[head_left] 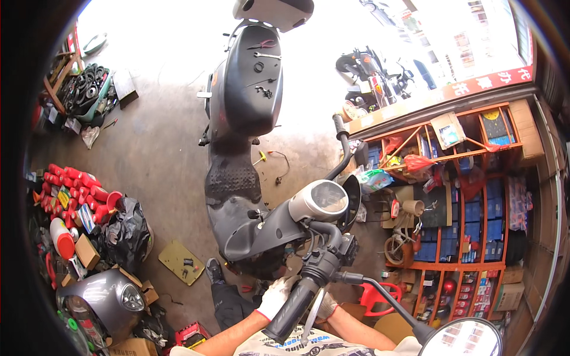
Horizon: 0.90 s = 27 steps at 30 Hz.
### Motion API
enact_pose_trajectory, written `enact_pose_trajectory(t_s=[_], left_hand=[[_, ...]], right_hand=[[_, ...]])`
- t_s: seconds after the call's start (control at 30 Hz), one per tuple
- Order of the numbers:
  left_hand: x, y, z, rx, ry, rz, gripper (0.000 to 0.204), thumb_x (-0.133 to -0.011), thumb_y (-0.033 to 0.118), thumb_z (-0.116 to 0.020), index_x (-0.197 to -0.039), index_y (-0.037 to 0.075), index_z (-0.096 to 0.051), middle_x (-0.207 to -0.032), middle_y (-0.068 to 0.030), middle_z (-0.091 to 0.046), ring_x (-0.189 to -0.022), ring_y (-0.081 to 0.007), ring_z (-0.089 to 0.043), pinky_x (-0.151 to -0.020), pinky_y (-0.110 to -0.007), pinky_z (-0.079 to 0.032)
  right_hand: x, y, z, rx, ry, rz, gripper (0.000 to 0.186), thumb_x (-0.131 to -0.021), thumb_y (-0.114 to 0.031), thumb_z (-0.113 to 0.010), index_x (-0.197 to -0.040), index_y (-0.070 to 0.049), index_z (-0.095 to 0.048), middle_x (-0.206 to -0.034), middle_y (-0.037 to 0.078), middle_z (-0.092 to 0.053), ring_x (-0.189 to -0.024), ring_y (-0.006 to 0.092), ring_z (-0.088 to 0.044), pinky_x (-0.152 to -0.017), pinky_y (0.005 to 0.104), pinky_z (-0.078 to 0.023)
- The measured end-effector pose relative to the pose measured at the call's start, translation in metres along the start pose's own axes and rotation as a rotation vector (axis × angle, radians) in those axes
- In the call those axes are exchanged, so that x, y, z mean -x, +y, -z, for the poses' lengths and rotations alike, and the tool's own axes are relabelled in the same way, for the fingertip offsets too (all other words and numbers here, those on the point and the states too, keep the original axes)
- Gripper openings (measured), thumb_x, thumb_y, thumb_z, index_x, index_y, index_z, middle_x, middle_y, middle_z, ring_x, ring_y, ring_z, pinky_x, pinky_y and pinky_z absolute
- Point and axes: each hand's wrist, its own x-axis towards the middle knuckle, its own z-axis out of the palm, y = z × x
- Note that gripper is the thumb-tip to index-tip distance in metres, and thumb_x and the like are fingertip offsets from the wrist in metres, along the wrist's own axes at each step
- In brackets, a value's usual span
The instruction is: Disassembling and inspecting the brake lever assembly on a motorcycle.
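Observation:
A dark electric scooter or moped [237,237] stands in front of me, its front end near my body. My left hand [277,298], in a white glove, reaches in at the scooter's front beside the rubber handlebar grip [291,311]; its fingertips are hidden. On the other side of the grip, behind the brake lever [313,314], is my gloved right hand [326,305], mostly covered. What either hand touches does not show. Red-handled pliers [262,44], a wrench [268,56] and small dark parts [264,91] lie on the seat [252,113].
A round mirror [463,341] juts out at lower right. Orange shelves [457,267] with boxes line the right side. Red bottles [77,193] and a grey scooter fairing [104,302] sit at left. A yellowish tray [178,261] and a yellow-handled tool [262,156] lie on the floor.

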Motion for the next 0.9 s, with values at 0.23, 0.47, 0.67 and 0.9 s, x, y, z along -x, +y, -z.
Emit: enact_pose_trajectory(t_s=[0.23,0.47,0.67,0.9], left_hand=[[-0.001,-0.001,0.000,0.015,-0.049,0.054,0.059,-0.085,0.035,-0.069,-0.136,0.007,-0.057,-0.127,-0.0201,-0.062,-0.117,-0.0401,-0.061,-0.100,-0.046,-0.049],[0.002,-0.007,-0.003,0.023,-0.036,0.088,0.060,-0.084,0.035,-0.070,-0.135,0.007,-0.057,-0.124,-0.0220,-0.063,-0.116,-0.0407,-0.062,-0.100,-0.047,-0.049],[0.000,-0.018,-0.013,0.140,-0.021,0.082,0.058,-0.084,0.035,-0.070,-0.134,0.008,-0.058,-0.121,-0.0225,-0.064,-0.115,-0.0412,-0.062,-0.098,-0.047,-0.049],[-0.002,-0.053,-0.040,0.201,-0.066,0.049,0.060,-0.084,0.037,-0.071,-0.133,0.006,-0.058,-0.121,-0.0218,-0.064,-0.115,-0.0410,-0.062,-0.097,-0.047,-0.050]], right_hand=[[-0.005,0.010,0.037,0.089,0.058,-0.019,0.040,-0.102,-0.033,-0.051,-0.135,-0.011,-0.054,-0.127,0.010,-0.059,-0.121,0.0258,-0.059,-0.104,0.0434,-0.050],[0.015,-0.009,-0.013,0.140,-0.029,0.036,0.044,-0.101,-0.030,-0.054,-0.138,-0.007,-0.050,-0.128,0.011,-0.059,-0.118,0.0246,-0.061,-0.105,0.0408,-0.050],[0.014,-0.010,-0.009,0.228,-0.044,-0.001,0.045,-0.100,-0.025,-0.053,-0.140,-0.004,-0.048,-0.133,0.013,-0.058,-0.120,0.0233,-0.061,-0.105,0.0400,-0.050],[-0.010,0.007,0.040,0.112,-0.073,-0.017,0.042,-0.103,-0.028,-0.045,-0.137,-0.003,-0.050,-0.132,0.016,-0.058,-0.125,0.0287,-0.056,-0.113,0.0442,-0.041]])
